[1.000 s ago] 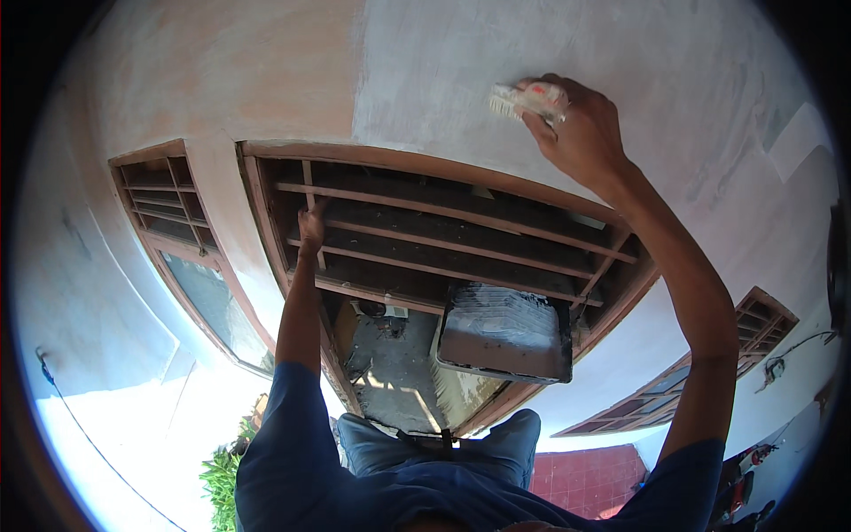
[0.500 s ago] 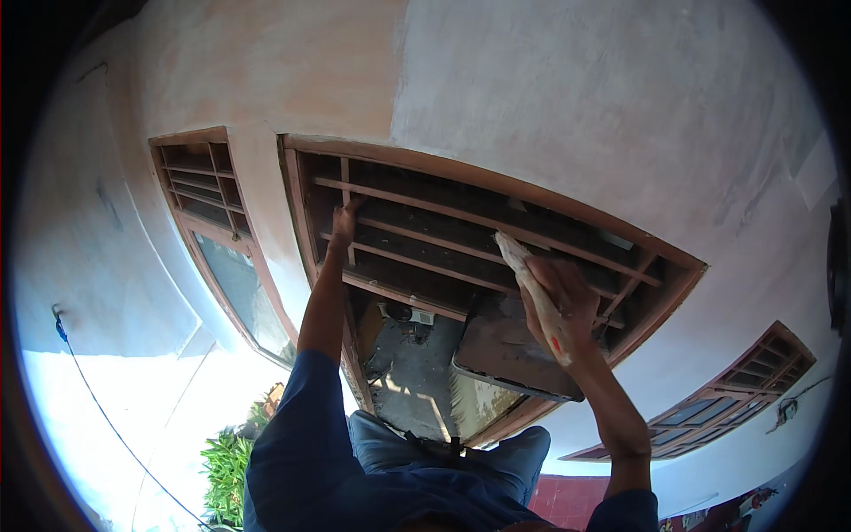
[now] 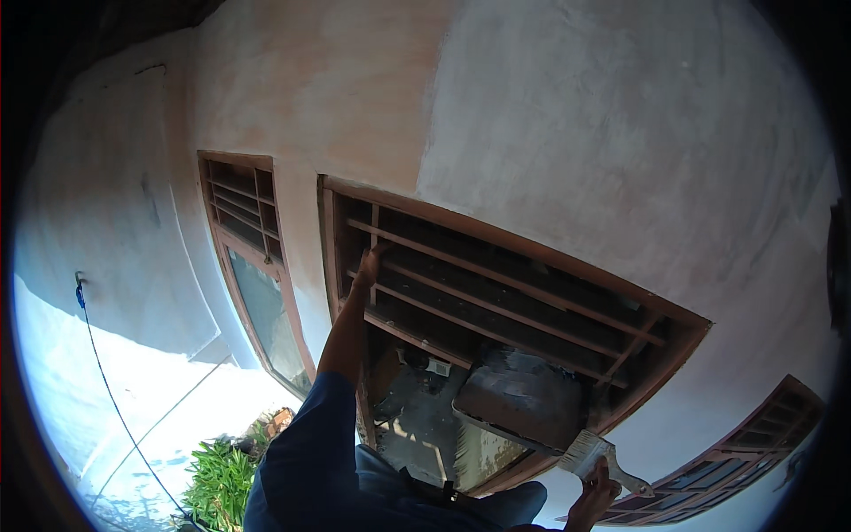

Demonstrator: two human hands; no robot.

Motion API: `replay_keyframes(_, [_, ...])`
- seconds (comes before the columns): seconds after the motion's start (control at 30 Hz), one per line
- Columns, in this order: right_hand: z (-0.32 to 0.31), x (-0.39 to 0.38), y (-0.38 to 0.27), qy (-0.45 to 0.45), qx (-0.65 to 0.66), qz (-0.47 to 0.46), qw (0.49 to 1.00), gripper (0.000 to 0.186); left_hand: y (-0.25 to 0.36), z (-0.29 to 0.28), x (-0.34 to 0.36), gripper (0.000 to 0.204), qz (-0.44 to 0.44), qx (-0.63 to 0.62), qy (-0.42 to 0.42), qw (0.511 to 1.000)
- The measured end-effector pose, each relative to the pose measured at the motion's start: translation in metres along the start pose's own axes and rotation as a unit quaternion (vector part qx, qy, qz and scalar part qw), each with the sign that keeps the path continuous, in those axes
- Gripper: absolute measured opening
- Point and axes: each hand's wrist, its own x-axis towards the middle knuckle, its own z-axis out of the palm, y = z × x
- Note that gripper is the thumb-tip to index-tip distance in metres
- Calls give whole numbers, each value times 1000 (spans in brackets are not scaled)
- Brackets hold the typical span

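Observation:
My left hand (image 3: 368, 266) is raised and closed round a thin wooden bar of the slatted vent (image 3: 496, 293) above a doorway. Low on the right, my right hand (image 3: 603, 492) grips a wide flat paintbrush (image 3: 585, 454). Its pale bristles point up and left, and its handle sticks out to the right. Just left of the bristles is a rectangular container (image 3: 523, 399), dark inside with wet-looking smears. The bristles are close to its near right corner; I cannot tell if they touch it.
The wall (image 3: 567, 115) above the vent is pinkish on the left and pale grey on the right. A narrower window (image 3: 266, 293) stands at left, another window (image 3: 727, 461) at lower right. A cord (image 3: 111, 381) hangs from the left wall above green plants (image 3: 222, 474).
My right hand has come down and right from the vent with the paintbrush, to beside the container. My left hand keeps its hold on the bar. The view has shifted.

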Motion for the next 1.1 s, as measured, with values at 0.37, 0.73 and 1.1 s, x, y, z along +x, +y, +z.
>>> replay_keyframes(0.37, [49,-19,-18,-49,-21,-63,997,43,-16,-4,7,55,42,33,14,998])
replay_keyframes(0.73, [208,-19,-73,-404,-184,-193,875,31,25,32,-16,66,13,48,12,999])
replay_keyframes(1.1, [390,-25,-171,-454,-247,-584,626,26,28,30,-11,42,2,49,30,998])
